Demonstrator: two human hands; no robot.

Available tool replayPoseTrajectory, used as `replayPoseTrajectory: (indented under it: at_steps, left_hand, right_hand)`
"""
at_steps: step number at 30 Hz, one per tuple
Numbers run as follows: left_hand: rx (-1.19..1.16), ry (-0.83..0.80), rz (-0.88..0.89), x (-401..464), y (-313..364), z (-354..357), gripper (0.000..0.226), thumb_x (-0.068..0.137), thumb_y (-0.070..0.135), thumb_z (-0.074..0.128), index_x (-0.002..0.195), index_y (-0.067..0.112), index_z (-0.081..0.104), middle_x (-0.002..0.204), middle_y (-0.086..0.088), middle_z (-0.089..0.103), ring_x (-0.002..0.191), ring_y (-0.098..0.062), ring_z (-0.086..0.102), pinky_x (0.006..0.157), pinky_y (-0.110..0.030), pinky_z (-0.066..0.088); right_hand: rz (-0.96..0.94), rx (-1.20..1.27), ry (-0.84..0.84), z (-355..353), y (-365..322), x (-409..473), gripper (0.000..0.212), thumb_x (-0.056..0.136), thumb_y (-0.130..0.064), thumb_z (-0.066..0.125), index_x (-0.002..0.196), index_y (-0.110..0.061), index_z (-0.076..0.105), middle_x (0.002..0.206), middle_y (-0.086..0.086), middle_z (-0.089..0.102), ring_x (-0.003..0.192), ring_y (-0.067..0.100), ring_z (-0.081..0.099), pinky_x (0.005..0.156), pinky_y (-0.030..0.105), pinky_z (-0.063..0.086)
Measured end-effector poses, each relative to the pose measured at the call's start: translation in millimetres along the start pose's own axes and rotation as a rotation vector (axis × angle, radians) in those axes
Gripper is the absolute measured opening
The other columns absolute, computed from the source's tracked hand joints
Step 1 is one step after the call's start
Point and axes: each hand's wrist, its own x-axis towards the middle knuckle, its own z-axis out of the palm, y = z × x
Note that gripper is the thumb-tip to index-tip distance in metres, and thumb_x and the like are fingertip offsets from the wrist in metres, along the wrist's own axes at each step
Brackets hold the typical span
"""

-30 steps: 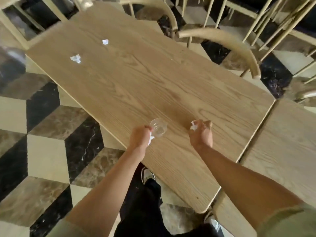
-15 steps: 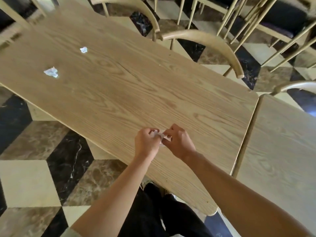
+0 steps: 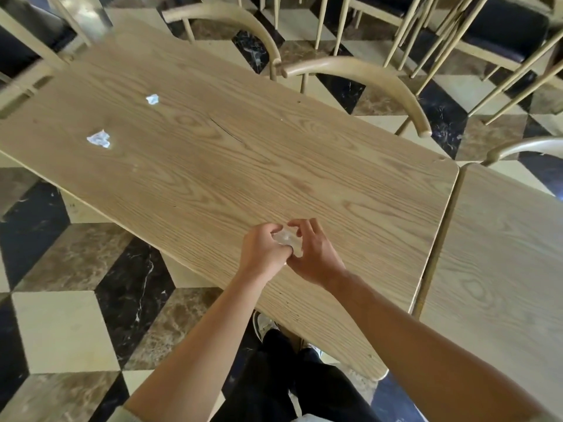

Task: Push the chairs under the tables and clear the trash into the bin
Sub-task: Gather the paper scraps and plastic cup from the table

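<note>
My left hand and my right hand meet above the near edge of the long wooden table. Between them sits a clear plastic cup with crumpled paper; my left fingers curl round it and my right fingers pinch it from the other side. Two crumpled paper scraps lie farther down the table: a larger one and a smaller one. Pale wooden chairs stand along the far side, their curved backs close to the table edge.
A second wooden table butts against the right end of the first. More chairs with dark seats crowd the back right. The floor is a checked pattern of cream, brown and black marble. No bin is in view.
My hands came together from apart. The right hand brought its paper scrap to the cup held in the left, and both now close on the cup. The view shifted right.
</note>
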Motion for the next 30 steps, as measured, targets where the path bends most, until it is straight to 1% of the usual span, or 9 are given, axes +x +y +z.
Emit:
replayPoseTrajectory:
  at_steps: [3,7,12,15,18,21,23,26,30]
  left_hand:
    - [0.045,0.02,0.035,-1,0,0,0.056,0.077,0.007,0.074,0.132,0.014,0.065,0.128,-0.003,0.069,0.107,-0.014,0.066,0.074,-0.012,0.047]
    - [0.076,0.063,0.102,-4,0,-1,0.05,0.082,-0.001,0.068,0.13,0.013,0.065,0.128,-0.003,0.069,0.12,-0.018,0.062,0.094,-0.026,0.05]
    - [0.035,0.074,0.095,0,-12,-4,0.044,0.083,-0.004,0.063,0.122,0.016,0.069,0.119,0.002,0.071,0.109,-0.014,0.065,0.075,-0.012,0.045]
    - [-0.01,0.088,0.076,2,-15,-8,0.043,0.083,-0.006,0.064,0.117,0.018,0.072,0.109,0.008,0.071,0.103,-0.009,0.066,0.072,-0.009,0.044]
    - [-0.08,0.112,0.085,5,-18,-14,0.04,0.084,-0.011,0.061,0.11,0.017,0.073,0.1,0.01,0.072,0.094,-0.004,0.068,0.078,-0.017,0.055]
    - [-0.122,0.204,0.105,8,-26,-23,0.038,0.085,-0.014,0.059,0.106,0.015,0.073,0.098,0.009,0.073,0.09,-0.002,0.069,0.083,-0.023,0.058]
    - [-0.042,0.243,0.11,10,-36,-28,0.04,0.084,-0.012,0.06,0.111,0.015,0.071,0.109,0.005,0.071,0.099,-0.006,0.066,0.09,-0.026,0.055]
    - [0.028,0.109,0.016,16,-54,-30,0.059,0.081,-0.01,0.061,0.132,0.02,0.057,0.135,0.001,0.056,0.123,-0.014,0.053,0.102,-0.033,0.044]
    - [-0.133,-0.065,-0.062,18,-69,-23,0.07,0.083,-0.002,0.069,0.144,0.024,0.046,0.141,0.006,0.052,0.125,-0.01,0.051,0.089,-0.022,0.039]
  right_hand:
    - [0.045,-0.053,-0.104,1,1,1,0.076,0.079,-0.024,0.072,0.144,-0.03,0.034,0.132,-0.002,0.037,0.106,0.015,0.055,0.073,0.029,0.055]
    - [0.013,-0.095,-0.192,5,1,4,0.089,0.074,-0.029,0.077,0.146,-0.038,0.025,0.131,-0.004,0.032,0.097,0.014,0.052,0.056,0.016,0.038]
    - [0.022,-0.073,-0.223,10,0,6,0.094,0.074,-0.033,0.081,0.149,-0.038,0.024,0.134,-0.003,0.034,0.1,0.015,0.053,0.058,0.018,0.042]
    - [0.0,-0.038,-0.178,11,-2,6,0.082,0.081,-0.028,0.078,0.149,-0.029,0.032,0.133,0.001,0.041,0.091,0.014,0.056,0.06,0.02,0.047]
    - [-0.024,0.01,-0.107,9,-3,5,0.065,0.086,-0.015,0.074,0.143,-0.016,0.043,0.126,0.007,0.053,0.082,0.013,0.058,0.069,0.028,0.056]
    - [-0.04,0.055,-0.066,5,-7,4,0.052,0.086,-0.01,0.072,0.133,-0.017,0.051,0.117,0.002,0.057,0.073,0.012,0.062,0.067,0.026,0.057]
    - [-0.043,0.071,-0.063,3,-8,4,0.047,0.087,-0.012,0.072,0.129,-0.018,0.052,0.113,-0.001,0.056,0.072,0.012,0.063,0.065,0.028,0.058]
    - [-0.045,0.046,-0.052,0,-9,5,0.038,0.087,-0.015,0.074,0.121,-0.019,0.057,0.109,-0.005,0.055,0.072,0.009,0.063,0.064,0.023,0.056]
    - [-0.061,-0.004,-0.085,-2,-12,9,0.024,0.088,-0.018,0.075,0.111,-0.016,0.068,0.106,-0.008,0.056,0.075,0.008,0.064,0.07,0.026,0.058]
